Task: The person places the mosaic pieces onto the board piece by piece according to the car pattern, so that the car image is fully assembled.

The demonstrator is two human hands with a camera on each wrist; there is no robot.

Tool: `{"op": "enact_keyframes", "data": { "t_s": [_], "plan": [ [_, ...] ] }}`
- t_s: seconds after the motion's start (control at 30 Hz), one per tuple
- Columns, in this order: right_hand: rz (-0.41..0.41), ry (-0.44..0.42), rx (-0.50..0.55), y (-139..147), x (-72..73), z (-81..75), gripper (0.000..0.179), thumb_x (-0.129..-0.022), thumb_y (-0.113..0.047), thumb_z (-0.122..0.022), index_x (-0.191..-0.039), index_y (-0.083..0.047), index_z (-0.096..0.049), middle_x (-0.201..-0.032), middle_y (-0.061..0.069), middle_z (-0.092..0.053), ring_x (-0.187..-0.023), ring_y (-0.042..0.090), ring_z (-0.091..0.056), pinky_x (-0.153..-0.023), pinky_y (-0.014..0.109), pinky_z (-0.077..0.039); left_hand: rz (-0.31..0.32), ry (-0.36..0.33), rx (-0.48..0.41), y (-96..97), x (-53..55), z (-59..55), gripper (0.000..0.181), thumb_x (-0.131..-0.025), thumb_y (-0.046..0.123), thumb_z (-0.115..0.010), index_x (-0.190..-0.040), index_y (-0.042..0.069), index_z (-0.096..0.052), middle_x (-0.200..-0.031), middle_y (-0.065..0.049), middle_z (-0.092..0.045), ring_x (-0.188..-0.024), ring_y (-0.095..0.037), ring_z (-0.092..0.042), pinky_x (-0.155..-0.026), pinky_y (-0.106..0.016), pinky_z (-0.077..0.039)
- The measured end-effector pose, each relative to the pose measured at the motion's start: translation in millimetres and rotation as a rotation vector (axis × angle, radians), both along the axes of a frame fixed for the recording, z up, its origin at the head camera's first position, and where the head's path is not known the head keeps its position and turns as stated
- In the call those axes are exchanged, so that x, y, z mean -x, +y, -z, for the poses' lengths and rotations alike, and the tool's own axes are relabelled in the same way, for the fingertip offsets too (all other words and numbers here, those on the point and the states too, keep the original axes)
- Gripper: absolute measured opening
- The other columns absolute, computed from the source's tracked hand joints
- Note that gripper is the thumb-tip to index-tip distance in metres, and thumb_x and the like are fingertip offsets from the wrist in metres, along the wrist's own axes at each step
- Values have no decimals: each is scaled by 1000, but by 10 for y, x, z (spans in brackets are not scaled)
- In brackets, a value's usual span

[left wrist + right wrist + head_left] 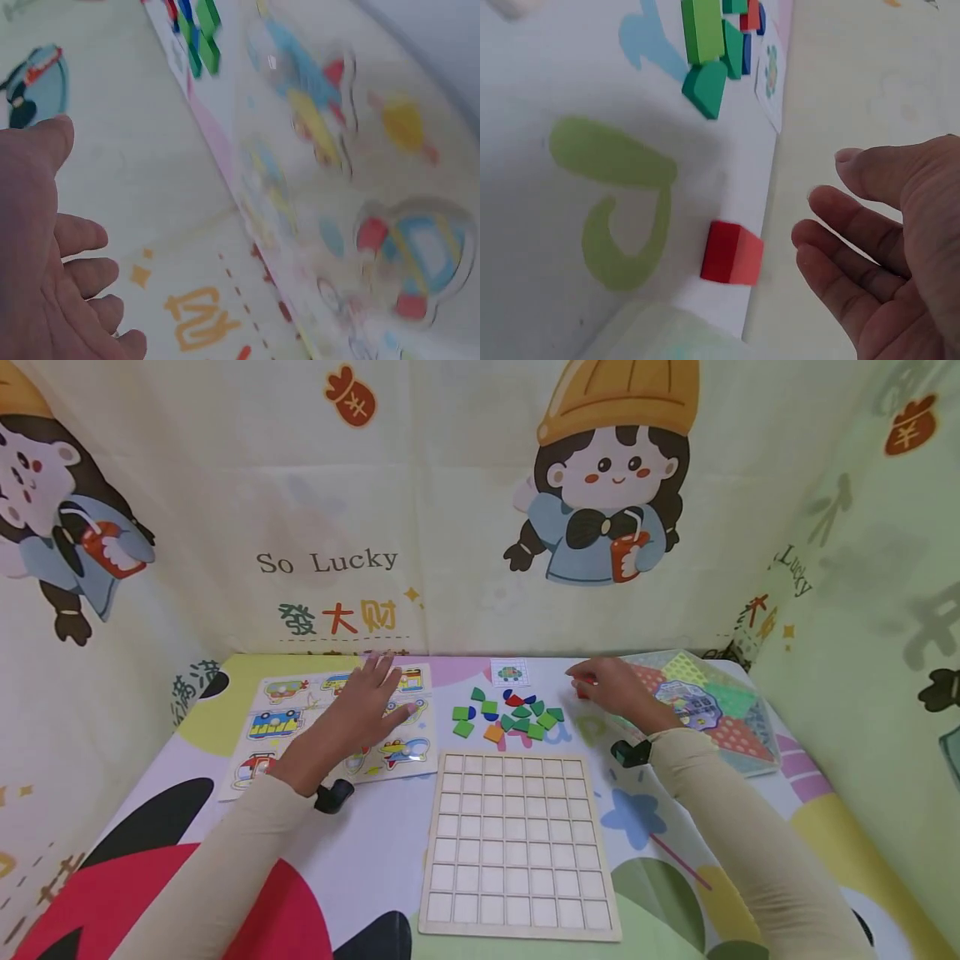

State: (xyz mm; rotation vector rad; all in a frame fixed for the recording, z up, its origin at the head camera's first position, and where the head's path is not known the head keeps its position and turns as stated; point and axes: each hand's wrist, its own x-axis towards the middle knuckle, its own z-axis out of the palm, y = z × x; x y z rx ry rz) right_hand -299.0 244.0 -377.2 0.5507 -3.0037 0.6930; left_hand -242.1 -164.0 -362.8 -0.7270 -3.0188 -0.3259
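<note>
My left hand (367, 693) hovers over a white picture board (275, 724) of colourful vehicles, fingers spread and holding nothing. In the left wrist view its fingers (94, 274) are relaxed, apart from the board. My right hand (622, 692) is at the back of the table beside a red block (733, 253). The right wrist view shows a gap between that block and the loosely bent fingers. Several small green, blue, red and orange pieces (521, 712) lie scattered between the hands. A small card (510, 673) with a turtle-like picture lies behind them.
A wooden grid board (517, 932) with square cells lies in front of the pieces. At the right, a clear plastic case (738, 739) with a colourful patterned sheet lies partly under the right forearm. A printed cloth wall (457, 527) borders the table behind and at both sides.
</note>
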Motion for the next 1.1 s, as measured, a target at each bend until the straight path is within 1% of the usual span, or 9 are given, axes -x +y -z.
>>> {"op": "enact_keyframes", "data": {
  "t_s": [0.07, 0.13, 0.2, 0.37, 0.53, 0.7, 0.8, 0.93, 1.1],
  "plan": [
    [-4, -23, 27, -38, -4, 21, 27, -95, -9, -63, -121, 0, -67, -110, 14, -68, -93, 26, -60, -86, 44, -50, 28, -4, -52, 50, -124, 26, 74, -100, 39, -53, -150, -6, -23, -160, -21, -7, -146, -38, 3, -114, -55, -8],
    [-5, -44, 48, -82, -11, 44, 27, -95, -8, -64, -120, 1, -67, -110, 15, -68, -93, 27, -60, -86, 43, -51, 48, -31, -106, 93, -251, 50, 72, -100, 38, -53, -151, -5, -24, -160, -18, -10, -147, -36, 2, -114, -54, -12],
    [-3, -54, 43, -125, -22, 69, 27, -94, -7, -64, -119, 1, -68, -111, 16, -68, -96, 28, -60, -87, 44, -50, 68, -71, -134, 119, -371, 88, 69, -101, 38, -51, -151, -3, -25, -161, -15, -12, -147, -34, 0, -114, -53, -15],
    [23, -118, 28, -211, -63, 128, 28, -93, -5, -65, -121, 0, -67, -114, 16, -67, -105, 32, -59, -93, 45, -48, 116, -162, -135, 148, -679, 186, 64, -102, 37, -50, -151, 0, -29, -161, -10, -16, -147, -32, -7, -113, -50, -23],
    [26, -142, 15, -255, -113, 171, 29, -93, -4, -63, -122, 1, -66, -114, 16, -66, -102, 31, -59, -92, 45, -49, 160, -232, -150, 171, -941, 245, 63, -102, 36, -51, -151, 3, -30, -161, -6, -14, -147, -28, -7, -113, -48, -23],
    [22, -161, 21, -259, -143, 236, 29, -93, -2, -63, -121, 1, -67, -112, 14, -66, -98, 28, -58, -89, 42, -51, 221, -315, -167, 247, -1094, 339, 72, -100, 48, -49, -153, 5, -27, -163, -2, -10, -148, -24, -4, -114, -48, -20],
    [17, -170, 30, -264, -144, 281, 29, -92, -2, -63, -121, 0, -67, -112, 14, -66, -97, 27, -58, -87, 41, -51, 253, -389, -182, 288, -1155, 424, 87, -93, 60, -52, -154, 6, -23, -163, -2, -3, -148, -22, 0, -114, -48, -20],
    [14, -172, 34, -271, -142, 321, 31, -91, 0, -63, -121, 2, -66, -110, 14, -65, -95, 27, -57, -85, 39, -51, 288, -491, -189, 314, -1241, 517, 107, -81, 70, -60, -156, 6, -17, -163, -2, 7, -147, -21, 7, -114, -51, -19],
    [23, -179, 28, -253, -144, 348, 30, -91, -1, -64, -121, 1, -67, -107, 13, -62, -91, 26, -53, -78, 35, -50, 317, -538, -202, 318, -1302, 551, 118, -71, 70, -70, -156, 7, -17, -163, -3, 7, -147, -21, 9, -115, -54, -11]
  ]
}}
